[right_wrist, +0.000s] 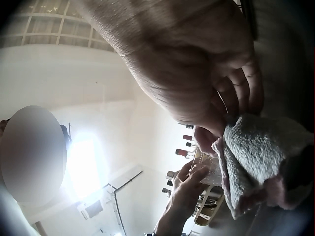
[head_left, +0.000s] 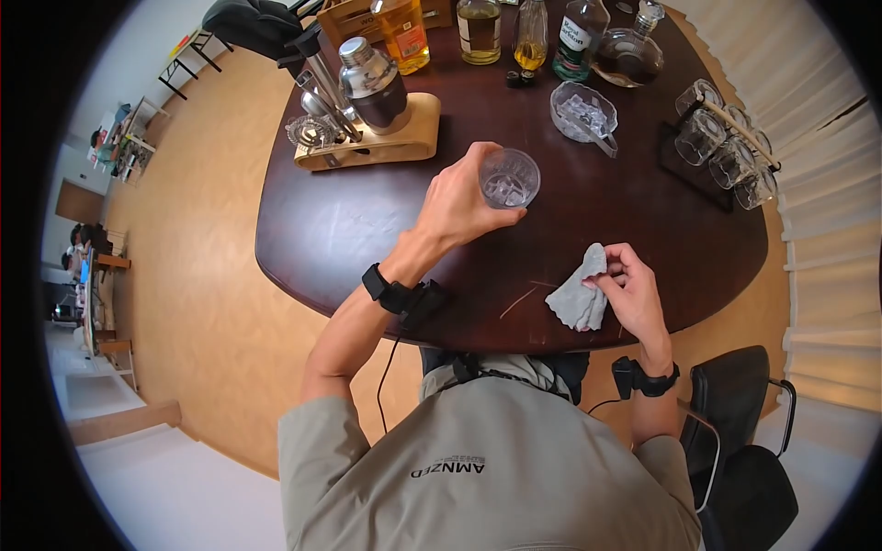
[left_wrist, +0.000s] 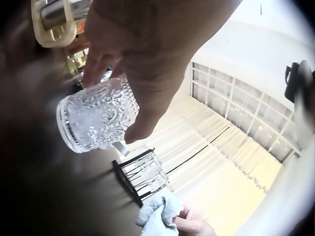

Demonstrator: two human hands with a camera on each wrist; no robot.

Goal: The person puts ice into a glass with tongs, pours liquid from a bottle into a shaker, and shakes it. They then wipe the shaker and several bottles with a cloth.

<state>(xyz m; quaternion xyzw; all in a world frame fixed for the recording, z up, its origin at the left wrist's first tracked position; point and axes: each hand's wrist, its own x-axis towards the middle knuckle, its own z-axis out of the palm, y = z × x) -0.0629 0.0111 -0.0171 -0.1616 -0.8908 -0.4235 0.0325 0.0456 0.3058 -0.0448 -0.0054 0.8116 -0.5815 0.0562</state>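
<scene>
My left hand (head_left: 452, 204) grips a clear tumbler (head_left: 511, 180) with ice in it, thumb and fingers around its side, over the middle of the dark table. In the left wrist view the tumbler (left_wrist: 96, 118) shows an embossed pattern, and pieces of ice are visible through its wall. Near the table's front edge, my right hand (head_left: 636, 296) pinches a grey cloth (head_left: 577, 298) between thumb and fingers. The cloth (right_wrist: 256, 152) hangs in loose folds in the right wrist view. It is apart from the tumbler.
A wooden stand (head_left: 421, 138) with a cocktail shaker (head_left: 378, 92) and bar tools is at the back left. Several bottles (head_left: 480, 32) line the far side. A glass ice bowl (head_left: 559, 118) with tongs (head_left: 602, 140) sits before them. Right: a glass rack (head_left: 675, 170) and black chair (head_left: 730, 386).
</scene>
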